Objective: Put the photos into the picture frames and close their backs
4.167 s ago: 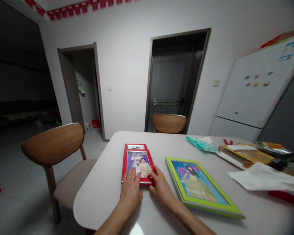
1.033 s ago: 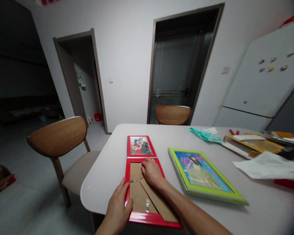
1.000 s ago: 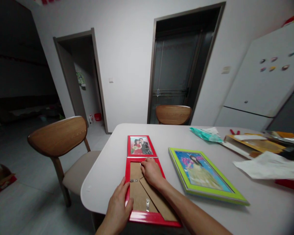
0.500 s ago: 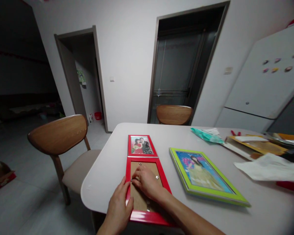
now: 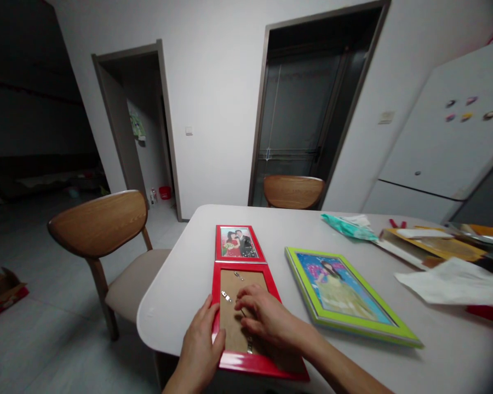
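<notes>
A red picture frame (image 5: 238, 279) lies face down at the near edge of the white table (image 5: 181, 284), its brown backing board and small metal clips showing. My left hand (image 5: 199, 345) rests on the frame's left rail, fingers lying flat against it. My right hand (image 5: 267, 323) lies on the backing board, fingers bent and pressed onto it by a clip. Just beyond lies a smaller red frame (image 5: 238, 244), face up with a photo of a couple.
A green-framed picture (image 5: 345, 293) lies to the right. Papers, a teal bag (image 5: 345, 226) and a yellow board (image 5: 435, 246) clutter the far right. A wooden chair (image 5: 102, 241) stands at the left, another chair (image 5: 292, 191) at the far end, a white fridge (image 5: 443, 148) at the right.
The red frame, face up earlier, is now face down and nearer me. My right hand has slid from the frame's top edge down across the backing board. The left hand stays on the left rail.
</notes>
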Tool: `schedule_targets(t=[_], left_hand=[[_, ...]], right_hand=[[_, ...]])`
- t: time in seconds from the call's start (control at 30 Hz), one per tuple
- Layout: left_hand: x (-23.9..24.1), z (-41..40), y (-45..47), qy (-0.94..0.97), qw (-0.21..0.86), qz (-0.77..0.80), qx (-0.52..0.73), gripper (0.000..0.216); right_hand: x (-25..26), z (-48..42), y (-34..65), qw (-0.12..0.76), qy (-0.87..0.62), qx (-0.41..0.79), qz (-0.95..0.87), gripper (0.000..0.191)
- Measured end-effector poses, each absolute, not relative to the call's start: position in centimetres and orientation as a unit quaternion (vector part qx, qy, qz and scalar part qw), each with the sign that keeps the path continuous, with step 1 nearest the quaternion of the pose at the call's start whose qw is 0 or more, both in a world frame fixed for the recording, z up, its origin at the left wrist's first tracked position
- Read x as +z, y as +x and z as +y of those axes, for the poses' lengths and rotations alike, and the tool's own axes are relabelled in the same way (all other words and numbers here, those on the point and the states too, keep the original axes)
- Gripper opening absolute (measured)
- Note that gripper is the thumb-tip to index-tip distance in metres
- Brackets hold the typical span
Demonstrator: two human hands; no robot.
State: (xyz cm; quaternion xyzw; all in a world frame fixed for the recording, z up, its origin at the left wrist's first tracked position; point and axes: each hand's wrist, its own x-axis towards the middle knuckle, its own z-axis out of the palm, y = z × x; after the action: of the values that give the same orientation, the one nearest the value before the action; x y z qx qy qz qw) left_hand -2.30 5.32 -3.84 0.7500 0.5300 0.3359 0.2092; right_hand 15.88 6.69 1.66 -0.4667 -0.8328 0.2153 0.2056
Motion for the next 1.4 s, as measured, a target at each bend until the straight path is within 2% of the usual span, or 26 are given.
schedule_targets(t=[0.13, 0.4, 0.57, 0.73, 0.9, 1.0, 1.07, 1.23, 1.3, 1.4], left_hand=[[-3.9, 5.4, -2.2, 0.751, 0.207, 0.532, 0.331, 0.043], [-3.9, 5.3, -2.2, 0.752, 0.204, 0.529, 0.336, 0.042], [-3.8, 5.2, -2.2, 0.742, 0.215, 0.534, 0.345, 0.042], [-3.7, 5.3, -2.2, 0.733, 0.225, 0.545, 0.339, 0.044], [-2.6, 5.2, -1.7, 0.72, 0.255, 0.557, 0.326, 0.049], [-1.5, 5.2, -1.0, 0.701, 0.262, 0.549, 0.371, 0.048], [-0.7, 5.3, -0.7, 0.67, 0.302, 0.527, 0.426, 0.043], [0.5, 6.0, -2.2, 0.5, 0.546, 0.444, 0.505, 0.038], [0.5, 6.4, -4.0, 0.456, 0.562, 0.453, 0.521, 0.037], [0.2, 6.9, -7.6, 0.454, 0.525, 0.506, 0.512, 0.031]], right_hand=[[2.0, 4.9, 17.3, 0.149, -0.461, 0.25, -0.838, 0.027], [0.9, 4.4, 16.1, 0.21, -0.467, 0.221, -0.83, 0.012], [0.1, 4.9, 16.2, 0.243, -0.561, 0.171, -0.773, 0.029], [-0.4, 5.5, 15.9, 0.237, -0.595, 0.145, -0.755, 0.031], [1.2, 5.9, 15.9, 0.244, -0.615, 0.161, -0.732, 0.038], [2.6, 5.6, 15.7, 0.256, -0.614, 0.153, -0.731, 0.037], [3.5, 5.1, 15.2, 0.277, -0.604, 0.145, -0.733, 0.036], [4.3, 4.3, 14.7, 0.34, -0.54, 0.178, -0.749, 0.028], [3.8, 4.5, 15.6, 0.351, -0.545, 0.175, -0.741, 0.029], [2.2, 5.2, 18.0, 0.321, -0.605, 0.129, -0.717, 0.034]])
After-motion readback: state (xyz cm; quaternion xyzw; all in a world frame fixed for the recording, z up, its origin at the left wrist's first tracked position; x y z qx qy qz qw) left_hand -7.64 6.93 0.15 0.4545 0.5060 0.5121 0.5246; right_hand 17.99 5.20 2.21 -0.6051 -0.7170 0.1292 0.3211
